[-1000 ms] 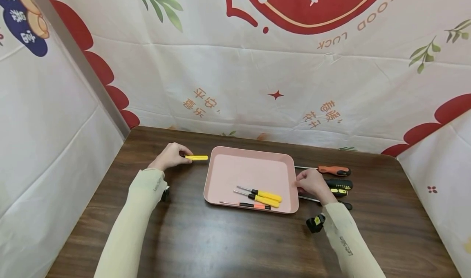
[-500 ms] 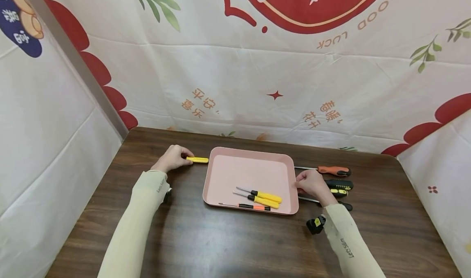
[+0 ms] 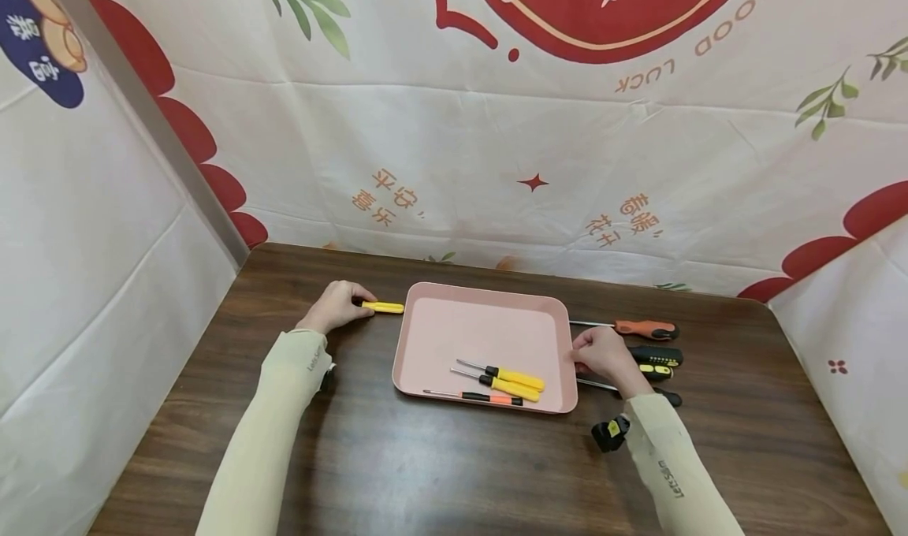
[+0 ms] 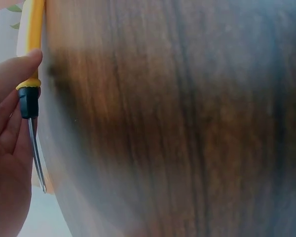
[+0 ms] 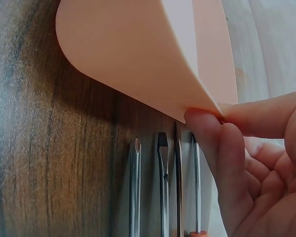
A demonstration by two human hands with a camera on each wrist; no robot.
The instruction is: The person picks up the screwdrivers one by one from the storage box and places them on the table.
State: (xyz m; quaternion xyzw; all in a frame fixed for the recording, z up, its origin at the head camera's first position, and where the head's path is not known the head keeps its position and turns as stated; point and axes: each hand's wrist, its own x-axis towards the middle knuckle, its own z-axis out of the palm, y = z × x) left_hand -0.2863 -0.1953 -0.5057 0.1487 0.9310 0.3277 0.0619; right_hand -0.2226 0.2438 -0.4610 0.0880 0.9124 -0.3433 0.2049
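My left hand (image 3: 335, 306) pinches a yellow-handled screwdriver (image 3: 385, 307) just left of the pink tray (image 3: 482, 323). In the left wrist view, thumb and fingers hold the handle near its black collar, and the bare metal shaft (image 4: 34, 153) points back past the palm. With thumb and fingertips, my right hand (image 3: 603, 355) grips the tray's right rim. Inside the tray, near its front edge, lie two yellow-handled screwdrivers (image 3: 520, 380) and a thin black-and-red screwdriver (image 3: 489, 398).
Right of the tray, partly behind my right hand, several larger screwdrivers lie on the wooden table (image 3: 440, 473), among them an orange-handled one (image 3: 647, 329) and a black-handled one (image 3: 656, 355). Their shafts (image 5: 135, 192) reach toward the tray. A printed cloth (image 3: 454, 150) hangs behind the table.
My left hand has shifted slightly right, bringing the screwdriver's handle closer to the tray's left side. My right hand keeps its grip on the rim, and the screwdrivers in the tray lie as before.
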